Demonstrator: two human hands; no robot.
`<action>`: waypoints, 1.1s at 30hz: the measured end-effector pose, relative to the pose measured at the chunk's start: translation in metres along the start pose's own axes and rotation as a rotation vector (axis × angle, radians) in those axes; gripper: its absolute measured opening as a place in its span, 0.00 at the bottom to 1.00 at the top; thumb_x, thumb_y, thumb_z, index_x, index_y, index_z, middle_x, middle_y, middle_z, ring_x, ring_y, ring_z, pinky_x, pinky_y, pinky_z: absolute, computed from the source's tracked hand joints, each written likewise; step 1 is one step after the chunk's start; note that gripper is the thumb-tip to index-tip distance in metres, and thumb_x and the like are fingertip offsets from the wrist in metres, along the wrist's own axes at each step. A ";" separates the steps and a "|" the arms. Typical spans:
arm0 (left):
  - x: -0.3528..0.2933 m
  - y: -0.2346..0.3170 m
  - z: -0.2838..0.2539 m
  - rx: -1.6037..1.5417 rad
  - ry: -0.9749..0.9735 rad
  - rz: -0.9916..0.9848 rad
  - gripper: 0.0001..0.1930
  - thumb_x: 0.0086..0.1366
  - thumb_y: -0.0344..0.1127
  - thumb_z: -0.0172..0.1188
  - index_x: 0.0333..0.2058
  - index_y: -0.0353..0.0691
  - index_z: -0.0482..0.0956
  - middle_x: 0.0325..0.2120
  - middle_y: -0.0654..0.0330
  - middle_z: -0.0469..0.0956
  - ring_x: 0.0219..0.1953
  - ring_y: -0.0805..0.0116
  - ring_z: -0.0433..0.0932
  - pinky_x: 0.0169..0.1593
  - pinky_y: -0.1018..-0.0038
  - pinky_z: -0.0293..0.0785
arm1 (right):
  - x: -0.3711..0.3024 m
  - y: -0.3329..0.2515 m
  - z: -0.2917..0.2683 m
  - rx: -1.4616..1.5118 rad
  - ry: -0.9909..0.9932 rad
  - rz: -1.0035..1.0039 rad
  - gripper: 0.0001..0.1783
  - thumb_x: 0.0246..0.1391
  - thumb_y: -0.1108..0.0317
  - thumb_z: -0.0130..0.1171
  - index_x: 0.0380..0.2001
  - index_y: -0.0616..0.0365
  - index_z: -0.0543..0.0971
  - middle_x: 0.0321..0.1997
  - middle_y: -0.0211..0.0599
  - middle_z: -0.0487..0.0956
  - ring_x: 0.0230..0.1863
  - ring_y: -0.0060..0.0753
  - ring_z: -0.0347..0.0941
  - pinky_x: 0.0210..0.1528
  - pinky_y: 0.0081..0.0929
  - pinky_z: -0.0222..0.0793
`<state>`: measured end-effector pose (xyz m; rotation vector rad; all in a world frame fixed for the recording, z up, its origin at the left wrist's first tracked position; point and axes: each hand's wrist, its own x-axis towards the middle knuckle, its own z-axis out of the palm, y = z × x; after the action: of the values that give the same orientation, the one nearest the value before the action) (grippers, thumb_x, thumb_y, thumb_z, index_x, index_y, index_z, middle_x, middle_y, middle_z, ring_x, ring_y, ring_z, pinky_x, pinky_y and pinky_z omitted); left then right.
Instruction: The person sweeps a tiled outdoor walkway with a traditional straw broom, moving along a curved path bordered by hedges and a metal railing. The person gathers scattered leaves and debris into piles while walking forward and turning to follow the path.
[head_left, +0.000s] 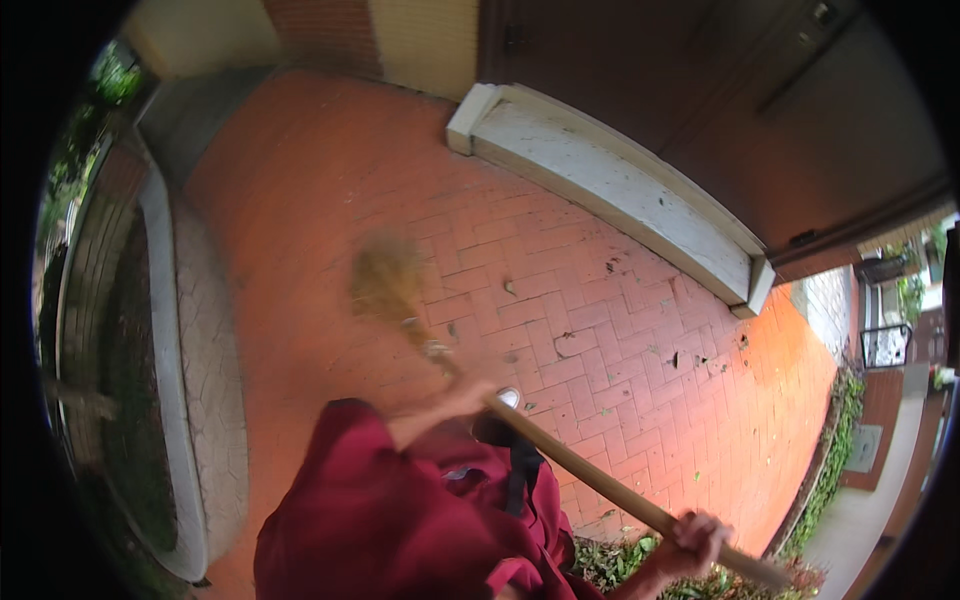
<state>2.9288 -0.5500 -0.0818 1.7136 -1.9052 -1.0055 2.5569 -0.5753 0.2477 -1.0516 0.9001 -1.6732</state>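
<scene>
A straw broom (580, 465) with a long wooden handle slants across the front of my body. Its bristles (387, 275), smeared by motion, point to the far left over the reddish herringbone brick paving (480, 240). My left hand (470, 393), also blurred, is closed around the lower handle, just behind the binding of the bristles. Nearer the other end, at the lower right, my right hand (697, 537) wraps its fingers round the wood. Several dry leaves (675, 360) are scattered on the bricks right of the broom. Whether the bristles touch the paving, I cannot tell.
A pale stone step (600, 170) fronts a dark double door (720, 110) at the far right. A grey kerb (165, 350) curves along the left. Low plants (615, 560) grow near my right arm, and ivy (825, 490) borders the right side.
</scene>
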 end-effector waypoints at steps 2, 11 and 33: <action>-0.014 -0.015 -0.047 0.074 -0.085 -0.144 0.05 0.47 0.31 0.64 0.26 0.45 0.81 0.25 0.53 0.79 0.39 0.49 0.78 0.45 0.55 0.71 | 0.031 0.048 0.003 0.157 0.001 0.108 0.14 0.60 0.71 0.50 0.21 0.49 0.63 0.13 0.23 0.57 0.14 0.19 0.55 0.17 0.21 0.56; 0.076 0.130 -0.080 -0.007 -0.044 0.257 0.16 0.43 0.24 0.57 0.35 0.41 0.80 0.24 0.51 0.80 0.32 0.45 0.80 0.37 0.53 0.73 | 0.090 -0.050 -0.099 0.262 0.166 -0.081 0.06 0.58 0.70 0.61 0.29 0.54 0.73 0.14 0.23 0.65 0.14 0.16 0.59 0.13 0.18 0.61; 0.586 0.520 0.232 0.170 -0.401 1.125 0.02 0.53 0.29 0.58 0.26 0.44 0.79 0.25 0.55 0.79 0.34 0.52 0.79 0.47 0.60 0.72 | 0.148 -0.083 -0.177 -0.274 1.199 -0.838 0.14 0.63 0.71 0.55 0.23 0.49 0.67 0.18 0.25 0.62 0.22 0.24 0.60 0.31 0.29 0.62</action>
<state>2.3016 -1.0609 0.0363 0.2601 -2.6890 -0.7209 2.3368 -0.6736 0.2940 -0.4995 1.5766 -3.0670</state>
